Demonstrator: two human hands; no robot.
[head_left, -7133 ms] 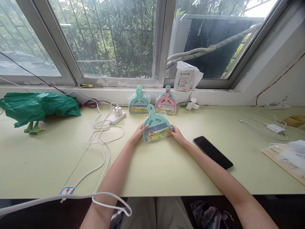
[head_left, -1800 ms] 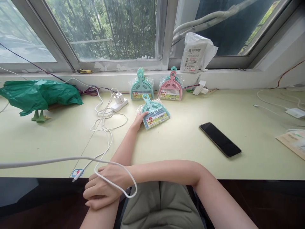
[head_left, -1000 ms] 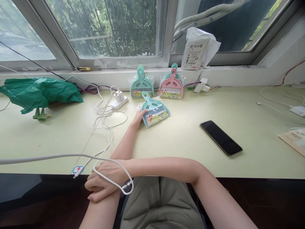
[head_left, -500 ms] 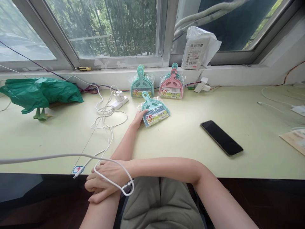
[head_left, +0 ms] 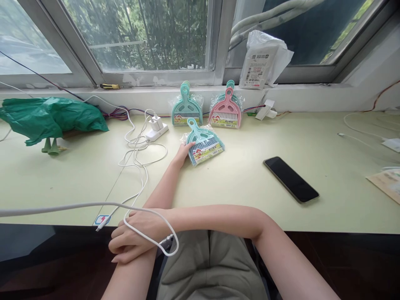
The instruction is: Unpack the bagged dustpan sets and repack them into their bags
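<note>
My left hand (head_left: pixel 183 152) grips the left side of a teal mini dustpan and brush set (head_left: pixel 206 146) in clear wrap, thumb over its front. The set leans back on the table with its handle away from me. My right hand (head_left: pixel 140 231) rests across my left forearm (head_left: pixel 164 187), fingers curled round it. Over the right hand passes a looped white cable (head_left: pixel 93 204). Just behind the held set stand more wrapped sets: a teal stack (head_left: pixel 186 109) on the left, and a stack with a pink set (head_left: pixel 225 109) in front on the right.
On the right lies a black phone (head_left: pixel 291 179). White charging cables (head_left: pixel 135 164) run left of my arm to a power strip (head_left: pixel 157 131). A green plastic bag (head_left: pixel 53 118) sits far left. A plastic-wrapped package (head_left: pixel 259 62) and yellow cutter (head_left: pixel 109 86) are on the sill.
The view has shifted very slightly. Both hands keep the same hold, and the teal dustpan set stays in nearly the same place.
</note>
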